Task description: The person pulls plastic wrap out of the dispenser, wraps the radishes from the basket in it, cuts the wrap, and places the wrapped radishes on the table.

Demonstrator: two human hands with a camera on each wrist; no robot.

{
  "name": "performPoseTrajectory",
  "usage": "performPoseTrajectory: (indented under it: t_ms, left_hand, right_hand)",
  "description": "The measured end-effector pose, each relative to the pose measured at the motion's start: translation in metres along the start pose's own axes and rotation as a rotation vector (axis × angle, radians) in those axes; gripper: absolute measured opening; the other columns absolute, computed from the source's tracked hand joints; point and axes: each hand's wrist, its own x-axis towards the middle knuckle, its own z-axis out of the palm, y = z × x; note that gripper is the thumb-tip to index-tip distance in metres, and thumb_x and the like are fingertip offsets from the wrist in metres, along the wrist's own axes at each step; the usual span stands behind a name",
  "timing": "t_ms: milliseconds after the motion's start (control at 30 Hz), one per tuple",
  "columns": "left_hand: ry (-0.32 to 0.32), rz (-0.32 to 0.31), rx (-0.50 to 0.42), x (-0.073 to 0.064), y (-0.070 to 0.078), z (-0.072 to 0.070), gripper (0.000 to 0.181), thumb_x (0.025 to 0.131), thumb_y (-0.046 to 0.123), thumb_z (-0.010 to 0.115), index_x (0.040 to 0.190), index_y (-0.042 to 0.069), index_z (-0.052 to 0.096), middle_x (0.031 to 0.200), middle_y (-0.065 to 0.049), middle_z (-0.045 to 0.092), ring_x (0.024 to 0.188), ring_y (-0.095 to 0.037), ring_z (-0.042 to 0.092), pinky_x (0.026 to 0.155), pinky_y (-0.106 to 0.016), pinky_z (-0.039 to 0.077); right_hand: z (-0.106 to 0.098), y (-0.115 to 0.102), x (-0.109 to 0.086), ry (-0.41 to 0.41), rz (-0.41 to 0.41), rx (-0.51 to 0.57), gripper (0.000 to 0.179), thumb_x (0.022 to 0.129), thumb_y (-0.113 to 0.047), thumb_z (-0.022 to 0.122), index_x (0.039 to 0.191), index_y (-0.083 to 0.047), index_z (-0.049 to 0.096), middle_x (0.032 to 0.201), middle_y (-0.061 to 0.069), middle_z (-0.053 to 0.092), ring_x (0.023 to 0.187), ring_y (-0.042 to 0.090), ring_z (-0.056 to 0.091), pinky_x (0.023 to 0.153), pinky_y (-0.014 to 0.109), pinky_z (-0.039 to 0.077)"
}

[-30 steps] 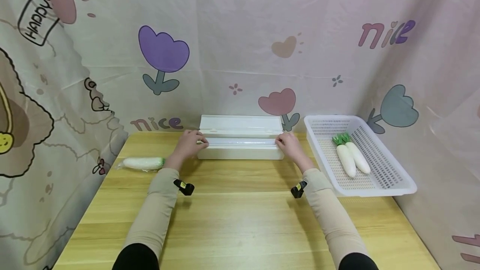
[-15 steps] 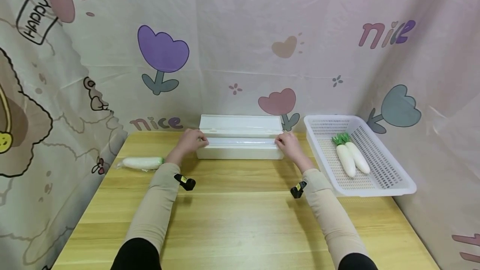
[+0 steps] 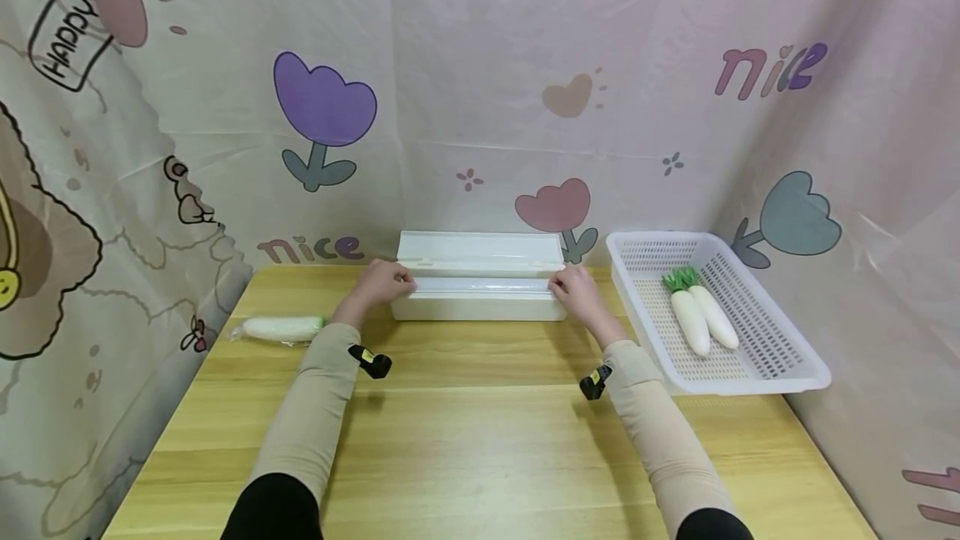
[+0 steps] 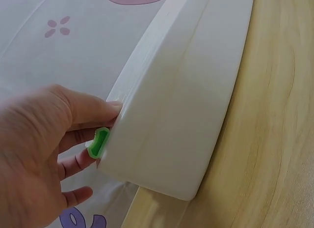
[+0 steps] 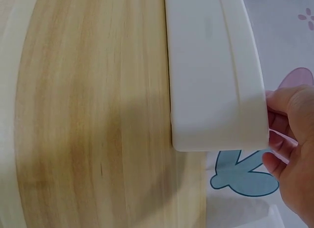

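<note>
A white cling film dispenser (image 3: pixel 480 309) sits at the back of the table, its lid (image 3: pixel 480 249) raised. Clear cling film (image 3: pixel 483 283) stretches along the opening. My left hand (image 3: pixel 380 283) pinches the film at the left end, thumb at the box's top edge in the left wrist view. A small green part (image 4: pixel 99 143) of the dispenser's end shows beside those fingers. At the opposite end my right hand (image 3: pixel 581 293) pinches the film's right corner, fingers curled behind the box; its fingertips are partly hidden in the right wrist view.
A white radish wrapped in clear film (image 3: pixel 281 328) lies left of the left hand. On the right stands a white plastic basket (image 3: pixel 810 375) with two white radishes (image 3: pixel 703 319), green tops attached. A patterned curtain (image 3: pixel 450 90) hangs behind the wooden table (image 3: pixel 480 457).
Both hands keep their places at the dispenser's ends; the left wrist has turned very slightly. The head view has drifted a little.
</note>
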Motion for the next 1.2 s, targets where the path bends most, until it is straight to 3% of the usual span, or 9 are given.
performPoseTrajectory:
  t_ms: [367, 533, 667, 933, 1200]
  left_hand:
    - [0.016, 0.003, 0.031, 0.001, 0.006, 0.000, 0.021, 0.094, 0.028, 0.058, 0.094, 0.013, 0.073, 0.101, -0.008, 0.071, 0.112, -0.035, 0.051, 0.094, -0.052, 0.039]
    - [0.008, 0.018, 0.039, -0.003, 0.008, -0.003, 0.022, 0.093, 0.032, 0.064, 0.096, 0.014, 0.076, 0.110, -0.009, 0.071, 0.116, -0.039, 0.052, 0.097, -0.055, 0.040]
    - [0.000, 0.034, 0.037, -0.004, 0.008, -0.004, 0.019, 0.092, 0.027, 0.065, 0.095, 0.013, 0.076, 0.107, -0.010, 0.072, 0.113, -0.037, 0.053, 0.096, -0.053, 0.040]
    - [0.092, 0.043, 0.069, -0.003, 0.006, 0.002, 0.019, 0.095, 0.023, 0.062, 0.096, 0.009, 0.075, 0.103, -0.010, 0.073, 0.092, -0.029, 0.061, 0.082, -0.045, 0.046]
    - [0.170, -0.008, 0.026, -0.001, 0.012, 0.004, 0.023, 0.098, 0.026, 0.057, 0.109, 0.011, 0.071, 0.110, -0.008, 0.072, 0.110, -0.032, 0.057, 0.098, -0.056, 0.040]
  right_hand:
    - [0.000, 0.000, 0.000, 0.007, 0.012, -0.007, 0.017, 0.096, -0.017, 0.059, 0.092, -0.004, 0.070, 0.092, 0.011, 0.069, 0.100, 0.029, 0.049, 0.088, 0.045, 0.043]
    - [0.001, -0.001, 0.000, 0.010, 0.006, -0.014, 0.018, 0.096, -0.017, 0.059, 0.093, -0.003, 0.070, 0.093, 0.011, 0.070, 0.096, 0.028, 0.049, 0.087, 0.044, 0.043]
    - [0.002, 0.000, 0.000, 0.017, 0.008, -0.008, 0.018, 0.096, -0.016, 0.059, 0.093, -0.003, 0.070, 0.093, 0.011, 0.070, 0.095, 0.027, 0.048, 0.085, 0.043, 0.043]
    - [0.001, 0.000, -0.001, 0.026, 0.009, 0.018, 0.017, 0.096, -0.016, 0.058, 0.091, -0.004, 0.069, 0.092, 0.012, 0.067, 0.098, 0.030, 0.050, 0.087, 0.044, 0.043]
    - [-0.005, -0.005, 0.001, 0.120, -0.043, 0.023, 0.012, 0.095, -0.012, 0.061, 0.091, -0.002, 0.067, 0.090, 0.014, 0.066, 0.089, 0.032, 0.055, 0.083, 0.047, 0.044]
